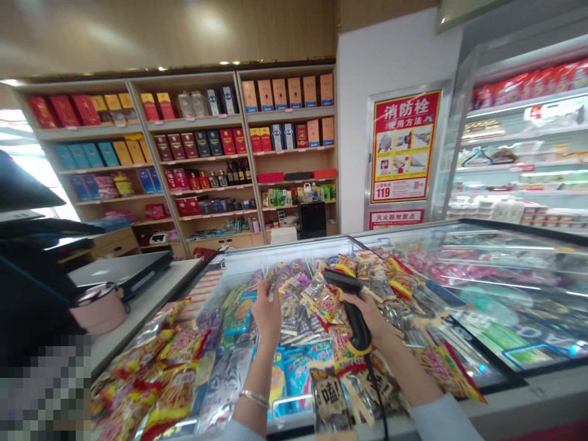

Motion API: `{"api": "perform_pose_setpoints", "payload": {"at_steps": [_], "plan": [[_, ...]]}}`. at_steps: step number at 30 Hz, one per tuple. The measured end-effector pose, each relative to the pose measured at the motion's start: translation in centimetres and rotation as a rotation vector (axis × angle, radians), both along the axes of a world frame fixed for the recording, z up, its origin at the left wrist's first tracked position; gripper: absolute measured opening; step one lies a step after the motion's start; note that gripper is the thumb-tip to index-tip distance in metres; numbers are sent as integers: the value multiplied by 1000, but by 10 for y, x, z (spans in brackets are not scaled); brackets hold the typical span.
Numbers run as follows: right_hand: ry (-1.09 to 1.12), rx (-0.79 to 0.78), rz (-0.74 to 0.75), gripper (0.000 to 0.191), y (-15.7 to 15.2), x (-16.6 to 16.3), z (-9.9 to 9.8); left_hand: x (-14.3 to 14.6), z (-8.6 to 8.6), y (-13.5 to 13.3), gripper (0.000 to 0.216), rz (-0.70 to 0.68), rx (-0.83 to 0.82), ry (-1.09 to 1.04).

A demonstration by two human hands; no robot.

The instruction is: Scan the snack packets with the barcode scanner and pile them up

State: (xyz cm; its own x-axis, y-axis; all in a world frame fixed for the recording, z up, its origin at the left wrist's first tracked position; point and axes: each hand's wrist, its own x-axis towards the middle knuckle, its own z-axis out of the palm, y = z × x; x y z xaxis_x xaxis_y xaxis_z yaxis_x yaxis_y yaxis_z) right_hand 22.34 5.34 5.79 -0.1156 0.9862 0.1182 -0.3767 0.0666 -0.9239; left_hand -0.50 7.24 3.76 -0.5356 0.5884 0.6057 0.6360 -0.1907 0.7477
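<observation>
At the far left a pink mug [98,308] stands on the pale desk [154,300], with a closed laptop [123,271] just behind it. Behind them, wooden shelves [202,153] of boxed goods line the back wall. The desk butts against a glass-topped freezer [285,248], whose lid is heaped with snack packets [174,361] from the near edge to the far one. The left hand [267,313] is raised over the middle of that heap, its back to the camera and a bracelet [254,398] on the wrist. Its fingers are drawn together on the lower edge of a small silvery packet [272,277], which is lifted a little clear of the pile; the blur makes it hard to tell more about the packet. Just to the right, the right hand [367,315] is wrapped tight around the grip of a black scanner [351,300], whose cable [374,392] trails back toward the body. The scanner's long axis runs up and away from the palm. Its head sits at the top, level with the silvery packet, and cants to the left. So the packet lies left of the scanner's head, near it but not touching, with loose packets between the two hands. The left hand is the nearer one, already at the packet. Further right the freezer glass runs on bare. A red poster [404,147] hangs on the white wall, and lit chiller shelves [523,141] fill the right edge.
</observation>
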Motion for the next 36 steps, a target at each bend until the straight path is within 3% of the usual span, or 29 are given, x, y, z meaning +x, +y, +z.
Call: {"api": "perform_pose_setpoints", "payload": {"at_steps": [4, 8, 23, 31, 36], "plan": [[-31, 55, 50, 26, 5, -13, 4, -20, 7, -3, 28, 155, 188, -80], [-67, 97, 68, 22, 6, -14, -3, -28, 6, -2, 30, 216, 217, -77], [-90, 80, 86, 23, -2, -12, 2, -21, 3, -3, 32, 151, 164, -20], [-63, 41, 3, 25, -2, -2, 6, -23, -3, 6, 33, 121, 121, -50], [-30, 61, -39, 24, -23, 3, 22, -17, 18, -27, 33, 109, 254, -191]]}}
